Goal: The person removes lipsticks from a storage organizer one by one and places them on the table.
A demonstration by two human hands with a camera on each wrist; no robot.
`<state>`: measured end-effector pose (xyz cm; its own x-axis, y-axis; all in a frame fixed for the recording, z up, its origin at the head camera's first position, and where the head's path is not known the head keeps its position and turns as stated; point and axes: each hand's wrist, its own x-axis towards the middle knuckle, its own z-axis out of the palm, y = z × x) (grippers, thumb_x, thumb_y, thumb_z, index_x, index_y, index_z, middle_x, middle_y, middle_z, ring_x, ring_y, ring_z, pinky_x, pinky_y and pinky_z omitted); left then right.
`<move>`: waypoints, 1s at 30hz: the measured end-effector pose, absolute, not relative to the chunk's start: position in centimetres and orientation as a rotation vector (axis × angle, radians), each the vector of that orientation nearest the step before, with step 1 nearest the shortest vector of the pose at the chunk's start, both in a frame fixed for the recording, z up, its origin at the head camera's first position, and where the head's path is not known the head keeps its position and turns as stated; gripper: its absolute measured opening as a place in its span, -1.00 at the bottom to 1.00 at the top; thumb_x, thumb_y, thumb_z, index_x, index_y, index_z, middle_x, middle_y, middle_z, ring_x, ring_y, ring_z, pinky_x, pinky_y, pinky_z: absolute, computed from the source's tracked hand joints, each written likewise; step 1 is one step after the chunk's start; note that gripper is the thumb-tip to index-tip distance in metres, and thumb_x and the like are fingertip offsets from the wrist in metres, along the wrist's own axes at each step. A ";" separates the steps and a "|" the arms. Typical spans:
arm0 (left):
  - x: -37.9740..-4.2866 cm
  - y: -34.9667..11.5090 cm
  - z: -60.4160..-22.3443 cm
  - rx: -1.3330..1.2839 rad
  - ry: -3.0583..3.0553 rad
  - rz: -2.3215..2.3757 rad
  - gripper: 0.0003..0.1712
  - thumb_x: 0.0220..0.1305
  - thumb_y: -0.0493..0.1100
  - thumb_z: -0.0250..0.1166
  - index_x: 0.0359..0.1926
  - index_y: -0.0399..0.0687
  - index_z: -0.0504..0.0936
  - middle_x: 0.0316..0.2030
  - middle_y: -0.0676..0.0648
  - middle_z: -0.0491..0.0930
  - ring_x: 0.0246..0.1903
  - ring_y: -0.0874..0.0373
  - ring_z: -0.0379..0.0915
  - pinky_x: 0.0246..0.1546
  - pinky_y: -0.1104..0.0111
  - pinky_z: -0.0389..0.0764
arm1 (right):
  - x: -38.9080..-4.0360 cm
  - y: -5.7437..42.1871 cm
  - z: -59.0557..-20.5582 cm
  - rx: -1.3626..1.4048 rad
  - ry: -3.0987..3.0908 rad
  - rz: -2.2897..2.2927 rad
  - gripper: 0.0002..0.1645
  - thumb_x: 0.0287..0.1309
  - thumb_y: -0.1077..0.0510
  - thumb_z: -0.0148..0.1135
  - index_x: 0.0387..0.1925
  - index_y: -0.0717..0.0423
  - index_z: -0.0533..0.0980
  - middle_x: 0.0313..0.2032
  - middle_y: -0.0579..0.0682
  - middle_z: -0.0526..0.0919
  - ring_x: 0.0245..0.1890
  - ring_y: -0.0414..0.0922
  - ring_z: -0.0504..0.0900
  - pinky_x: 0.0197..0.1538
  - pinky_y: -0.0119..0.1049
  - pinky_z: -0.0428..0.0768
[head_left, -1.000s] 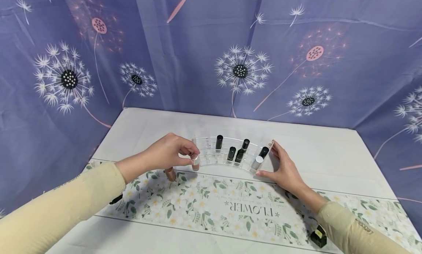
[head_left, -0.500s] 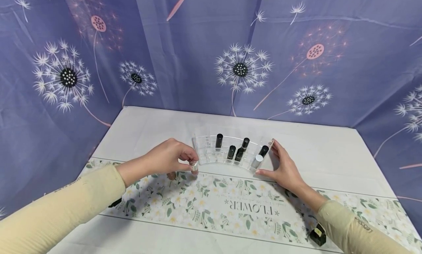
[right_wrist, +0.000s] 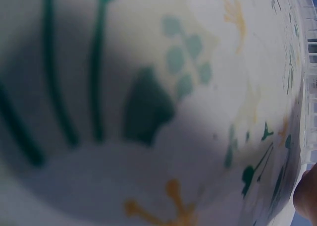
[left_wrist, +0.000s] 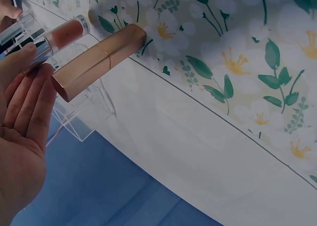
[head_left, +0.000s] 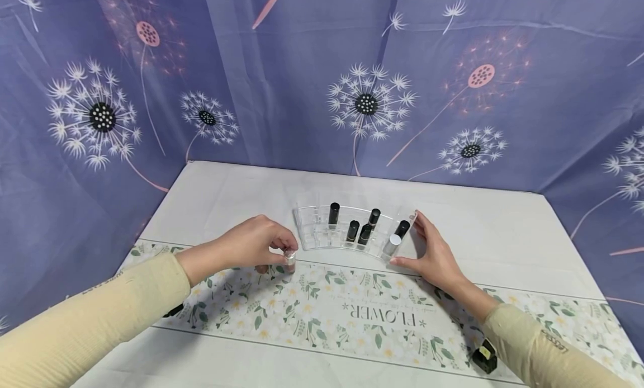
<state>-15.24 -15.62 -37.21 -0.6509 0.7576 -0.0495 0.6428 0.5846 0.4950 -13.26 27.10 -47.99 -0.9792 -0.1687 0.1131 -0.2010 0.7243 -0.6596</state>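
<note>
Nearest, a dark bottle (head_left: pixel 485 356) sits at five o'clock from the right hand (head_left: pixel 432 259). Farther in, the left hand (head_left: pixel 261 241) pinches a clear-capped tube (head_left: pixel 290 263) at its four o'clock, a rose-gold lipstick (left_wrist: pixel 99 61) just beside, at six; a sideways swing might topple it. Beyond, at two o'clock from the tube, is the clear rack (head_left: pixel 322 240), one end clasped by the right hand; an uneven tug could skew it, tipping its black tubes (head_left: pixel 353 231).
</note>
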 end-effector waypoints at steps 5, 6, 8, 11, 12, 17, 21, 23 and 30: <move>-15.3 -15.8 -37.6 1.166 2.556 0.637 -0.75 0.26 -0.24 0.59 -0.04 0.01 0.84 -0.15 0.11 0.82 -0.15 0.16 0.80 -0.05 0.29 0.79 | -13.3 27.1 -48.0 0.305 -2.877 1.112 0.59 0.01 -0.06 0.75 0.73 0.18 -0.19 0.59 0.37 0.17 0.55 0.34 0.25 0.56 0.28 0.27; -15.3 -15.9 -37.6 1.168 2.558 0.635 -0.75 0.26 -0.24 0.59 -0.05 0.02 0.84 -0.16 0.12 0.82 -0.15 0.17 0.80 -0.05 0.29 0.79 | -13.3 27.1 -47.9 0.305 -2.876 1.112 0.59 0.01 -0.06 0.75 0.73 0.18 -0.19 0.59 0.37 0.17 0.55 0.34 0.25 0.56 0.29 0.27; -15.3 -15.9 -37.7 1.171 2.558 0.634 -0.76 0.26 -0.24 0.59 -0.06 0.02 0.84 -0.16 0.12 0.82 -0.16 0.17 0.80 -0.06 0.29 0.79 | -13.3 27.1 -48.0 0.302 -2.877 1.108 0.59 0.01 -0.06 0.75 0.73 0.17 -0.19 0.59 0.37 0.17 0.55 0.34 0.25 0.56 0.29 0.26; -15.3 -16.0 -37.8 1.174 2.558 0.638 -0.76 0.25 -0.25 0.60 -0.07 0.01 0.83 -0.18 0.12 0.82 -0.16 0.16 0.80 -0.06 0.29 0.80 | -13.2 27.2 -48.0 0.300 -2.878 1.107 0.59 0.01 -0.07 0.75 0.73 0.17 -0.19 0.59 0.37 0.17 0.55 0.34 0.25 0.55 0.29 0.27; -15.3 -16.0 -37.9 1.175 2.557 0.641 -0.76 0.24 -0.25 0.60 -0.07 0.01 0.83 -0.18 0.11 0.82 -0.17 0.15 0.81 -0.06 0.29 0.80 | -13.2 27.2 -48.0 0.299 -2.878 1.108 0.59 0.01 -0.07 0.75 0.73 0.17 -0.19 0.59 0.37 0.17 0.55 0.34 0.24 0.56 0.29 0.27; -15.3 -16.1 -38.2 1.173 2.560 0.648 -0.76 0.25 -0.24 0.60 -0.06 -0.01 0.84 -0.17 0.12 0.82 -0.17 0.18 0.80 -0.07 0.30 0.79 | -13.3 27.1 -48.2 0.309 -2.873 1.109 0.61 0.00 -0.07 0.75 0.73 0.17 -0.19 0.60 0.37 0.16 0.55 0.34 0.25 0.55 0.30 0.28; -15.3 -16.2 -38.5 1.162 2.564 0.648 -0.76 0.26 -0.24 0.59 -0.06 0.02 0.83 -0.18 0.14 0.82 -0.18 0.22 0.79 -0.08 0.32 0.79 | -13.4 27.1 -48.3 0.314 -2.871 1.113 0.61 -0.02 -0.07 0.76 0.73 0.17 -0.19 0.60 0.36 0.16 0.55 0.34 0.25 0.55 0.29 0.28; -15.3 -16.2 -38.5 1.161 2.569 0.645 -0.77 0.26 -0.23 0.59 -0.06 0.03 0.83 -0.18 0.14 0.82 -0.18 0.23 0.79 -0.08 0.33 0.79 | -13.4 27.2 -48.3 0.314 -2.872 1.115 0.62 -0.01 -0.07 0.76 0.74 0.16 -0.20 0.60 0.36 0.16 0.56 0.33 0.25 0.55 0.29 0.28; -15.4 -16.3 -38.6 1.157 2.559 0.657 -0.75 0.25 -0.23 0.60 -0.04 0.00 0.83 -0.16 0.12 0.82 -0.16 0.20 0.79 -0.06 0.33 0.79 | -13.4 27.2 -48.3 0.310 -2.873 1.111 0.61 -0.01 -0.06 0.76 0.73 0.17 -0.20 0.60 0.37 0.16 0.55 0.34 0.24 0.55 0.28 0.28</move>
<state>-15.36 -16.33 -38.56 -0.6505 0.7581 -0.0464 0.6421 0.5815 0.4996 -13.35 27.17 -48.31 -0.9789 -0.1690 0.1145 -0.2021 0.7225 -0.6612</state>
